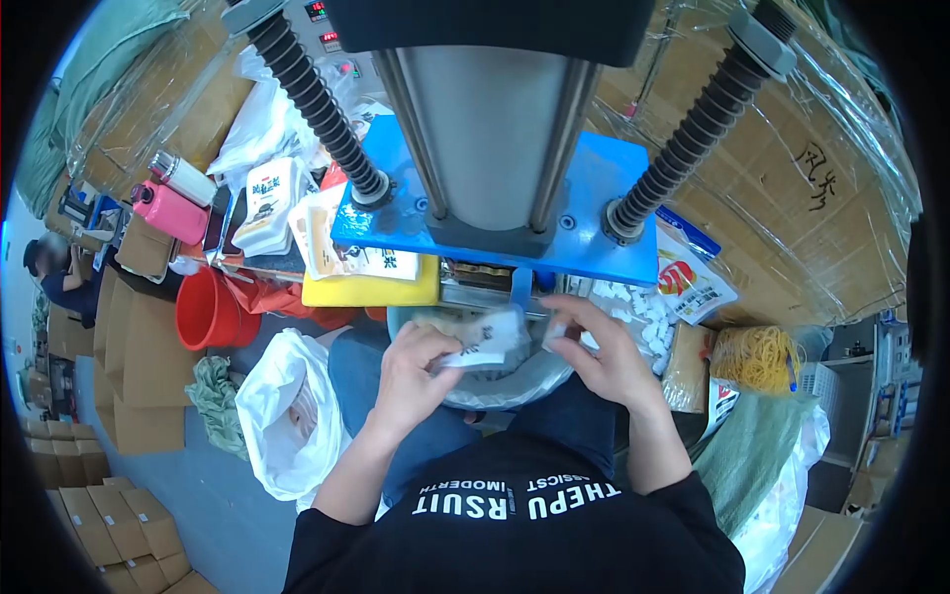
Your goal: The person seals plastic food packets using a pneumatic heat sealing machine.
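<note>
1 packet (493,339) in left hand (414,371), plastic-lined bin (529,389) below

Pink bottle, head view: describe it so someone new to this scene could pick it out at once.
Start at the big blue metal plate and go left in the picture, to just above the red bucket. The pink bottle lies there, dark-capped; the slimmer flask beside it is white with a silvery cap.
</note>
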The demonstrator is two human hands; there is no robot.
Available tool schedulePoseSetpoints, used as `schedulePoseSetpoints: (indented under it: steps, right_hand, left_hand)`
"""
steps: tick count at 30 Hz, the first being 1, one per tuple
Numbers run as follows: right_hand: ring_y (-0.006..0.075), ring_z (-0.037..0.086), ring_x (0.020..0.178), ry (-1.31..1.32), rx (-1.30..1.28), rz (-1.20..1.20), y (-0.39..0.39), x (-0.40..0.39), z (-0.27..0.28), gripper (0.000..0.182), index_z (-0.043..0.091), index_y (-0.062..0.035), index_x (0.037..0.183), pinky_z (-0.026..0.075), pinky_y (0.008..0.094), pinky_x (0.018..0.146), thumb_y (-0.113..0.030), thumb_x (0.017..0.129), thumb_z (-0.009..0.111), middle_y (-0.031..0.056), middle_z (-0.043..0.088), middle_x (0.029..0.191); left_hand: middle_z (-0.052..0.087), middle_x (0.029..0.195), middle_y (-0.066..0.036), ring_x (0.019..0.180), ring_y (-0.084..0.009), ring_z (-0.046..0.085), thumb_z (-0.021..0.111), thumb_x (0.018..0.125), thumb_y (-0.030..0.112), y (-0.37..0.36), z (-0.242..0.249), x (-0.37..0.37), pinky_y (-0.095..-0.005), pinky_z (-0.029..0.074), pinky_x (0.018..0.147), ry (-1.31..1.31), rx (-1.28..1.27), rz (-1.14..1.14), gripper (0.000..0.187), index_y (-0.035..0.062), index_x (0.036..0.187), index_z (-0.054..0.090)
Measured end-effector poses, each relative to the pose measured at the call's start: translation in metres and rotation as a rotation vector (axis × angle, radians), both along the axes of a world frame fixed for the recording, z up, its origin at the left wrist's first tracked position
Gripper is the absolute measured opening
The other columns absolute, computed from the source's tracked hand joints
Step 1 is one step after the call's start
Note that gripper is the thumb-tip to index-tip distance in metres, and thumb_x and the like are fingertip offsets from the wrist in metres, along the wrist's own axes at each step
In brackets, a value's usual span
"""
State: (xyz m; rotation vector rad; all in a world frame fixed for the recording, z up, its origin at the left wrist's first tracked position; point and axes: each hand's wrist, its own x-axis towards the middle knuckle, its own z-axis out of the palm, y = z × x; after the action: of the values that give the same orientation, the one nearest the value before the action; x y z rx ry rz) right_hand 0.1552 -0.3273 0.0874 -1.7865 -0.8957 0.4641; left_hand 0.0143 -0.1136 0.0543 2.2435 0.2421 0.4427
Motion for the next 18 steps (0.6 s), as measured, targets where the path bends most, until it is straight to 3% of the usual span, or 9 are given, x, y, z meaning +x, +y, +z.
schedulePoseSetpoints:
  steps: [2, 4, 5, 6, 8, 9, 13, 15, 18]
  right_hand:
    - [0.0244, 0.062, 0.079, -0.063, -0.017, 0.061, 0.009, 0.004, 0.006, 0.030, 0.060, -0.0018, 0.113, 0.049, 0.0319, 0.070, -0.003, 0.084, 0.065, 0.0109, 0.061, 0.087]
    - [0.0274, 0.061, 0.080, -0.259, 0.100, 0.169, 0.018, 0.006, -0.006, 0.024, 0.063, -0.0016, 0.108, 0.049, 0.0336, 0.073, -0.004, 0.084, 0.065, 0.0123, 0.063, 0.090]
    - [0.0263, 0.062, 0.082, -0.158, 0.086, 0.110, 0.016, -0.001, -0.009, 0.020, 0.064, -0.0009, 0.104, 0.049, 0.0347, 0.075, -0.005, 0.085, 0.064, 0.0128, 0.064, 0.094]
    - [0.0263, 0.062, 0.082, -0.158, 0.088, 0.118, 0.015, -0.007, -0.015, 0.020, 0.064, -0.0009, 0.104, 0.049, 0.0347, 0.075, -0.005, 0.085, 0.064, 0.0128, 0.064, 0.094]
    - [0.0192, 0.062, 0.089, 0.089, 0.102, -0.008, 0.014, -0.018, -0.029, 0.018, 0.066, -0.0007, 0.104, 0.048, 0.0307, 0.076, -0.005, 0.087, 0.063, 0.0103, 0.066, 0.099]
    - [0.0181, 0.062, 0.087, 0.094, 0.116, -0.056, 0.012, -0.018, -0.033, 0.020, 0.066, -0.0009, 0.106, 0.048, 0.0295, 0.075, -0.006, 0.088, 0.062, 0.0097, 0.066, 0.098]
    - [0.0185, 0.060, 0.082, 0.005, 0.040, -0.066, -0.004, 0.007, -0.004, 0.022, 0.066, -0.0014, 0.109, 0.047, 0.0289, 0.072, -0.004, 0.088, 0.060, 0.0102, 0.065, 0.092]
    - [0.0185, 0.058, 0.078, -0.050, -0.013, 0.104, -0.006, 0.011, 0.001, 0.023, 0.067, -0.0016, 0.110, 0.046, 0.0293, 0.070, -0.003, 0.088, 0.060, 0.0103, 0.063, 0.087]
    - [0.0160, 0.058, 0.078, -0.042, 0.033, 0.077, 0.001, -0.001, -0.015, 0.026, 0.065, -0.0024, 0.114, 0.046, 0.0286, 0.070, -0.003, 0.089, 0.060, 0.0094, 0.063, 0.090]
  left_hand:
    - [0.058, 0.071, -0.005, 0.069, -0.0189, 0.051, 0.075, 0.068, 0.006, -0.004, 0.006, 0.001, -0.0291, 0.039, 0.059, 0.047, -0.042, -0.085, 0.014, 0.0023, 0.080, 0.069]
    - [0.058, 0.067, -0.003, 0.067, -0.0146, 0.049, 0.076, 0.074, 0.011, -0.009, 0.006, -0.005, -0.0271, 0.038, 0.060, 0.178, -0.367, -0.123, 0.012, 0.0017, 0.079, 0.070]
    - [0.058, 0.065, 0.000, 0.067, -0.0085, 0.049, 0.075, 0.081, 0.013, -0.009, -0.004, -0.010, -0.0252, 0.038, 0.060, 0.217, -0.507, -0.125, 0.014, 0.0004, 0.079, 0.069]
    - [0.058, 0.065, 0.000, 0.067, -0.0085, 0.049, 0.075, 0.081, 0.013, -0.012, -0.009, -0.013, -0.0252, 0.038, 0.060, 0.215, -0.507, -0.117, 0.014, 0.0004, 0.079, 0.069]
    - [0.060, 0.069, 0.001, 0.068, -0.0049, 0.050, 0.075, 0.083, 0.013, -0.021, -0.018, -0.015, -0.0227, 0.039, 0.060, 0.385, -0.909, -0.036, 0.015, -0.0008, 0.081, 0.069]
    - [0.061, 0.074, 0.002, 0.068, -0.0032, 0.050, 0.075, 0.083, 0.012, -0.024, -0.024, -0.014, -0.0206, 0.039, 0.060, 0.378, -0.956, -0.028, 0.016, -0.0022, 0.083, 0.069]
    - [0.062, 0.077, 0.000, 0.068, -0.0036, 0.050, 0.076, 0.082, 0.013, -0.022, -0.031, -0.008, -0.0209, 0.038, 0.060, 0.341, -0.786, -0.089, 0.017, -0.0024, 0.083, 0.069]
    - [0.061, 0.076, 0.001, 0.068, -0.0036, 0.049, 0.076, 0.082, 0.013, -0.021, -0.026, -0.004, -0.0208, 0.038, 0.060, 0.251, -0.659, -0.168, 0.017, -0.0024, 0.084, 0.070]
    - [0.063, 0.078, -0.001, 0.068, -0.0039, 0.052, 0.076, 0.082, 0.012, -0.022, -0.022, -0.002, -0.0209, 0.040, 0.060, 0.268, -0.712, -0.180, 0.016, -0.0025, 0.086, 0.070]
